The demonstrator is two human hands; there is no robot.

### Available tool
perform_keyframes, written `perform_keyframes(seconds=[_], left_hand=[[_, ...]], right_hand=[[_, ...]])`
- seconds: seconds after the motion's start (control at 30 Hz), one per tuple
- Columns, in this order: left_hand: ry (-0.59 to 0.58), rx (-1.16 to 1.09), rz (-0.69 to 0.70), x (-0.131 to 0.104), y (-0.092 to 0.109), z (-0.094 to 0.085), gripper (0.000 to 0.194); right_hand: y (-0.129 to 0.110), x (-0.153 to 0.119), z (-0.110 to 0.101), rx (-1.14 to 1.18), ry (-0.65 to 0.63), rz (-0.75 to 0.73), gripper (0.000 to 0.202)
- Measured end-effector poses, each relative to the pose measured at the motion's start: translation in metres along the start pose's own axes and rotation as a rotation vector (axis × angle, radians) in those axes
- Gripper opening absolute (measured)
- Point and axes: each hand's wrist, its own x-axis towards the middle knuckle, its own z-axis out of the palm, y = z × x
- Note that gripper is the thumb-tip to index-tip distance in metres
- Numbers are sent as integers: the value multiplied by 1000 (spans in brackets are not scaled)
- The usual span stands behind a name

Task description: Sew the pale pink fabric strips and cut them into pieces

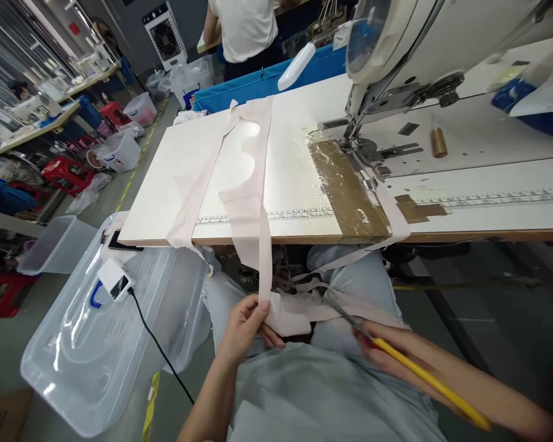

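Note:
Over my lap, my left hand [253, 322] pinches the end of a pale pink fabric strip [264, 258] between thumb and fingers. That fabric runs up over the table edge and lies across the white table. To the right, my right hand [373, 344], blurred by motion, is closed round a metal tool with a long yellow handle [428, 377]; its grey tip points at the pink fabric on my lap. Another pink piece [191, 196] hangs over the table's left part. A narrow strip [391, 212] hangs down from the sewing machine [396, 86].
The white table [299, 184] has its front edge just beyond my lap. A lidded plastic box [92, 331] with a white device [115, 279] and a black cable stands at the left. A person [246, 31] is behind the table.

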Motion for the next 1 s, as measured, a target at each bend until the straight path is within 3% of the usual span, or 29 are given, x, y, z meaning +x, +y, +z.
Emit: perform_keyframes(seconds=[0.03, 0.17, 0.43, 0.57, 0.8, 1.0], left_hand=[[1, -8, 9, -1, 0, 1, 51], [-48, -67, 5, -1, 6, -2, 53], [-11, -115, 0, 5, 11, -5, 55], [-7, -126, -10, 5, 8, -5, 52], [12, -125, -5, 6, 6, -8, 50], [-2, -117, -1, 7, 5, -8, 48]], right_hand=[[-15, 14, -2, 17, -154, -60, 45], [-58, 57, -14, 1, -373, -157, 46], [-62, 80, -20, 21, -513, -157, 49], [-67, 83, -18, -98, -473, -135, 51], [-72, 83, -13, -394, -242, -182, 50], [-65, 82, -7, -410, -246, -185, 54]])
